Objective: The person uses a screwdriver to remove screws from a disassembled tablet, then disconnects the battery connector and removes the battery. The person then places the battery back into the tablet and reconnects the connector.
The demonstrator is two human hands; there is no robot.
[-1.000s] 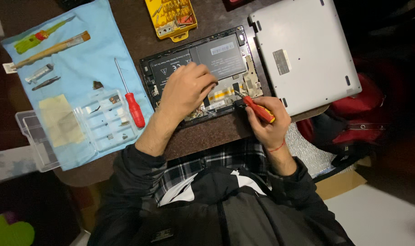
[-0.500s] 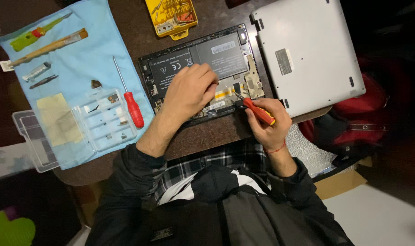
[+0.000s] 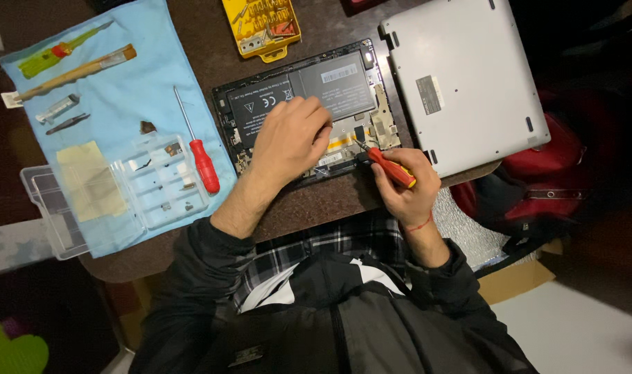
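Note:
An opened laptop base (image 3: pixel 260 104) lies on the brown table, its black battery and circuit boards exposed. My left hand (image 3: pixel 288 142) rests flat on the lower middle of the base, fingers bent over the boards. My right hand (image 3: pixel 406 187) grips a small red-and-yellow screwdriver (image 3: pixel 391 168), whose tip touches the board near a metal hinge bracket (image 3: pixel 380 121) at the base's right side. The two hands sit close together.
The grey laptop bottom cover (image 3: pixel 468 76) lies to the right. A blue cloth (image 3: pixel 122 90) on the left holds a red-handled screwdriver (image 3: pixel 204 163), a clear parts box (image 3: pixel 108 194), tweezers and other tools. A yellow bit case (image 3: pixel 262 26) sits at the top. A red bag (image 3: pixel 551 173) is beside the table.
My left hand has shifted slightly over the boards. My right hand keeps the screwdriver at about the same spot. The view has moved a little.

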